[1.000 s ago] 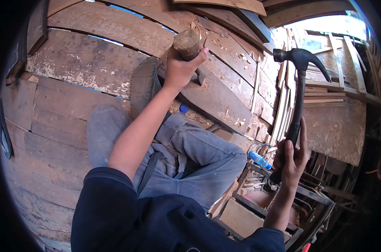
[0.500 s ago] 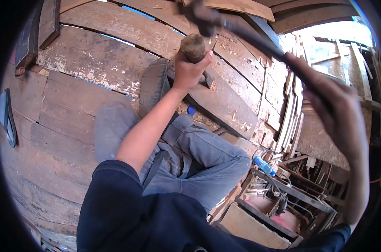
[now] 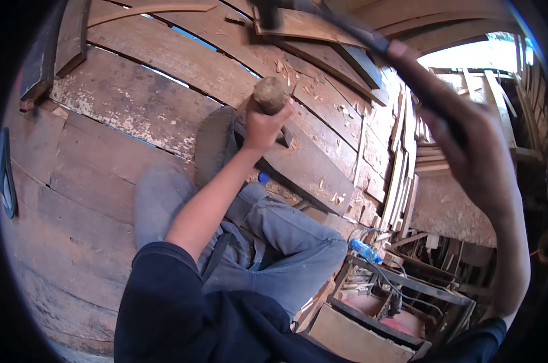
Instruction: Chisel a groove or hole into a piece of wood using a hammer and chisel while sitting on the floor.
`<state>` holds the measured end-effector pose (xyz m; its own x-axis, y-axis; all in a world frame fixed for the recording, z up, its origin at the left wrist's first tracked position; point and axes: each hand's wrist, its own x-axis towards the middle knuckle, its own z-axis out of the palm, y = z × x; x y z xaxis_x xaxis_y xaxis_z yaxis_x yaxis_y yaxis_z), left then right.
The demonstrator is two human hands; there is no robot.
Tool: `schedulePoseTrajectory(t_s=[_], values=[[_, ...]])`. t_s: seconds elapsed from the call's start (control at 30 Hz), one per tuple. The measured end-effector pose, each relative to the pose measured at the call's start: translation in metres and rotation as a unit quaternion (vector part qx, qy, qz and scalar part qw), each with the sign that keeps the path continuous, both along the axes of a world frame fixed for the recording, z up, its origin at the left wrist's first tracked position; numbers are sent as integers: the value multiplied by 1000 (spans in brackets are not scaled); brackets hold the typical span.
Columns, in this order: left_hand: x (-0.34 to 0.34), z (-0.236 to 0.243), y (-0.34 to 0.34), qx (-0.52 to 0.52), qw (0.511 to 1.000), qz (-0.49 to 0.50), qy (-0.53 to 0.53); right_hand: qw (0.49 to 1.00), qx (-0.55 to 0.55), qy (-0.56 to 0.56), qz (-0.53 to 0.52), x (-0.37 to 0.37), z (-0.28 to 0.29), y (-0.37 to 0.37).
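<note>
Although I work this from far off, I can tell that the stout wooden handle (image 3: 269, 95) stands over the far-left end of the plank (image 3: 319, 166), round butt showing; its lower end is hidden behind the hand. To strike well, as I judge it, I would hold the handle's line steady, bring the hammer (image 3: 361, 33) square onto the middle of that butt, and keep the thumb low, since a glancing hit could catch it.

My left hand (image 3: 263, 130) has its grip clenched round the wooden handle just below the top, the forearm reaching in, nearly straight, from the plank's near side. My right hand (image 3: 467, 136) has its grip wrapped on the hammer's shaft, elbow bent out to the right of the plank; the hammer head, blurred, is raised beyond the plank's far end. I would leave that wrist loose and let the head's weight work.

Farther out, wood chips (image 3: 340, 198) lie on the plank's near-right part, a blue cap (image 3: 263, 177) sits just off its near edge, and a bottle (image 3: 366, 251) lies past its near-right end.
</note>
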<state>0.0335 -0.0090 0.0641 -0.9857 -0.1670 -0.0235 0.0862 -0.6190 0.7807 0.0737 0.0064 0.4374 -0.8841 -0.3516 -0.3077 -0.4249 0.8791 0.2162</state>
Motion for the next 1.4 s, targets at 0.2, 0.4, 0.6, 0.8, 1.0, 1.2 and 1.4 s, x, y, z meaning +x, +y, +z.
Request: schedulePoseTrajectory(t_s=[0.2,0.4,0.6,0.8,1.0,1.2,1.4], values=[[0,1,-6,-43,998,43,19,985,-90,113,93,2,-26,10],[-2,-1,0,-30,998,48,17,996,67,-55,-17,-2,-14,-16],[-1,-7,-19,-39,998,51,7,976,-182,110,-46,5,-10,-16],[3,2,5,-13,999,42,18,996,17,-60,-65,14,-51,11],[2,-4,-13,-7,1000,19,-3,967,-116,138,180,0,-14,5],[1,-6,1,-10,1000,22,15,997,-23,61,-30,15,-30,-7],[-2,-6,3,1,999,41,-5,989,58,2,135,-14,-18,-26]])
